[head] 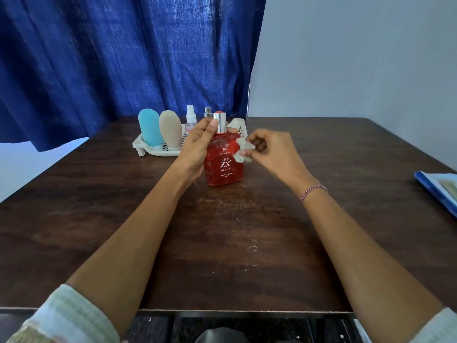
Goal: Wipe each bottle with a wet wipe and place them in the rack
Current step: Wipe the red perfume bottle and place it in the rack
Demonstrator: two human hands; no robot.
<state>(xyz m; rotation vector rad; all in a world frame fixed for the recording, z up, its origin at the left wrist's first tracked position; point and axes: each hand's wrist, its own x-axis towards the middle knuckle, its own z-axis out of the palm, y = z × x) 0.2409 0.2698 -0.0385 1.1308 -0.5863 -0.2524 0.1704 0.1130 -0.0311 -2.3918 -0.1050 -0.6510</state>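
At the bottom corners of the frame two pale sleeves (69,315) are pushed back, and both bare forearms reach up over the dark wooden table (222,243) toward the centre. The right wrist carries a red-and-white thread bracelet (312,191).

In the centre of the frame the red perfume bottle (223,164) stands upright; whether its base rests on the table or sits just above it cannot be told. The left hand (195,147) grips it from the left, fingers curled round the neck just below the silver cap. The right hand (272,154) pinches a crumpled wet wipe (242,151) between thumb and curled fingers, and the wipe touches the bottle's upper right side.

At the right edge of the frame lies a blue folder (435,186).

Just behind the hands, above centre, sits the white rack (137,144). In it stand a blue bottle (150,127) and, just beside it, a beige bottle (170,128), both cap-down, then a clear spray bottle (191,118) and a small silver-topped sprayer (207,112), partly hidden by the left hand.

Behind the table a blue curtain (123,58) fills the upper left of the frame, and a pale wall (358,58) fills the upper right.
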